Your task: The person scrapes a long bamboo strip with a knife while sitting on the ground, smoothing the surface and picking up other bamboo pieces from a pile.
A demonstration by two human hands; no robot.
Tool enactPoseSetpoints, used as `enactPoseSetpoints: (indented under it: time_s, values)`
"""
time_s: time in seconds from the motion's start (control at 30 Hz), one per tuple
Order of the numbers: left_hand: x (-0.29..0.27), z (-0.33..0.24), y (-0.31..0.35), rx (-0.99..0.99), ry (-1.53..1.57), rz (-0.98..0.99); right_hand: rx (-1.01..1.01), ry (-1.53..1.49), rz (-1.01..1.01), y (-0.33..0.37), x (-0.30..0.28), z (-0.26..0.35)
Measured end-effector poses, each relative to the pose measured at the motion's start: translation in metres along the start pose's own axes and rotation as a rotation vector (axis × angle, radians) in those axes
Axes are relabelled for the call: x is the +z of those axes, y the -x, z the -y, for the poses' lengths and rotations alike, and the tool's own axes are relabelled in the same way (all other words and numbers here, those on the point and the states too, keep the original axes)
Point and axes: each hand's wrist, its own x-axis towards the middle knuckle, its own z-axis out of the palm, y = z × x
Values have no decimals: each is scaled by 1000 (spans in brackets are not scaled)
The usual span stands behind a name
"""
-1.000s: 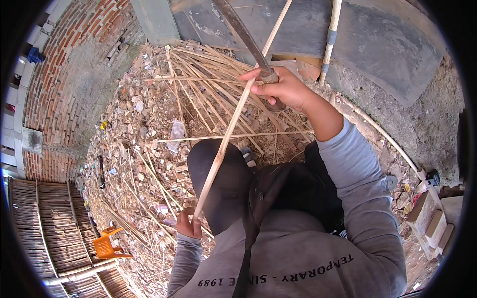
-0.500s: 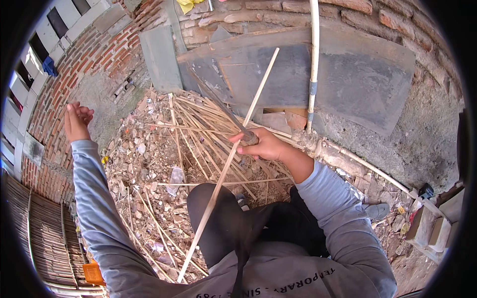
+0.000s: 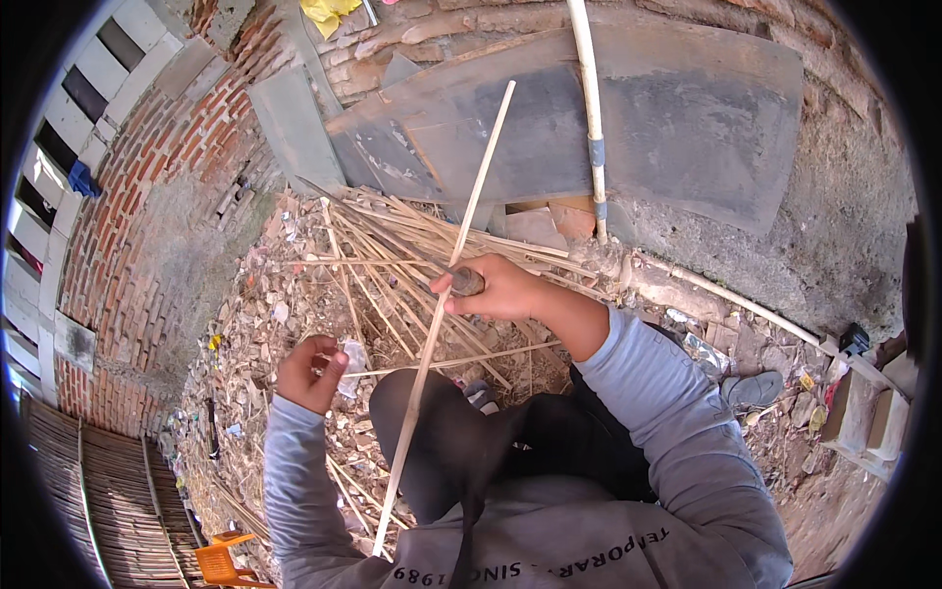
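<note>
I'd call this a steadying step from my end — right hand (image 3: 502, 288) grasps the pale strip (image 3: 430, 344) plus a long dark tool (image 3: 469, 283), strip slanting across the knee (image 3: 456, 432). Left hand (image 3: 312, 373) half-curled, seemingly empty — working the strip calls for it too.

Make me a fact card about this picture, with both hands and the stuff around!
Right hand: holds a long pale strip and a dark tool
Left hand: fingers curled, seems to hold nothing
Ground: stony rubble with a pile of strips
Left side: brick wall, orange chair
Ahead: pale pipe before dark panels
</note>
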Motion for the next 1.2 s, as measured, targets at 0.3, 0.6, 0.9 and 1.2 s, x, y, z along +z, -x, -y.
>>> enactPoseSetpoints:
  time_s: [0.3, 0.6, 0.9, 1.2]
  values:
    - [122, -13, 82, -205, 152, 25, 61, -26, 39, -4, 11, 9]
    - [109, 5, 102, -286, -31, -43, -35, 799, -106, 6, 21, 46]
    - [89, 26, 150, -321, -110, 47, 94, 879, 162, 6, 30, 17]
    - [101, 37, 171, -293, -205, 116, 231, 889, 307, -3, 42, -27]
